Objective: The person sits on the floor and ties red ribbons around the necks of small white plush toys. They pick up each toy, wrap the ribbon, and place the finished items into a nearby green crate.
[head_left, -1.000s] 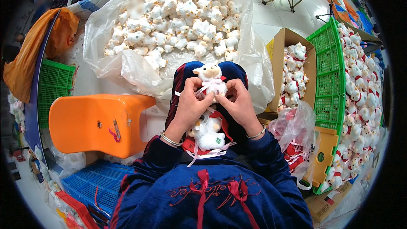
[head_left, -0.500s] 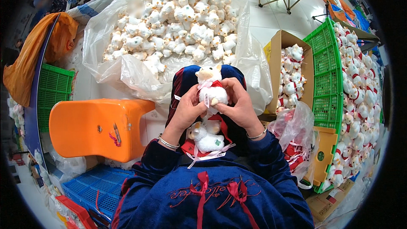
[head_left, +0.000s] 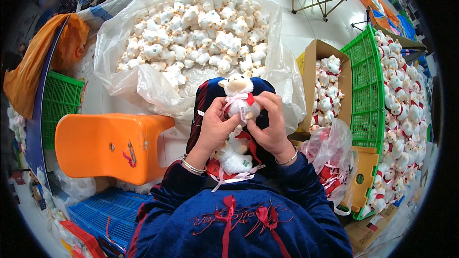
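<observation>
A small white plush animal [head_left: 236,85] sits upright between my hands above my knees, its face turned up. A pink ribbon is tied at its neck, some red cloth shows at its side, and a white tag hangs at its lower front. My left hand [head_left: 214,126] is closed, pinching the toy's left side. My right hand [head_left: 271,123] grips the other side, thumb low near the tag. A second white plush animal [head_left: 235,161] lies in my lap on red cloth with pink ribbon, a green mark on its body. The finger contacts are partly hidden.
Ahead, a large clear plastic bag [head_left: 114,57] holds a heap of white plush toys. An orange stool [head_left: 95,138] with a small cutter [head_left: 132,152] stands left. On the right are a cardboard box [head_left: 313,74] of toys, a plastic bag [head_left: 334,138] and a green crate [head_left: 361,81].
The held toy has turned so its face and pink ribbon show more fully. My right hand has shifted slightly along its side and lower front. The lap toy sits slightly lower in view.
</observation>
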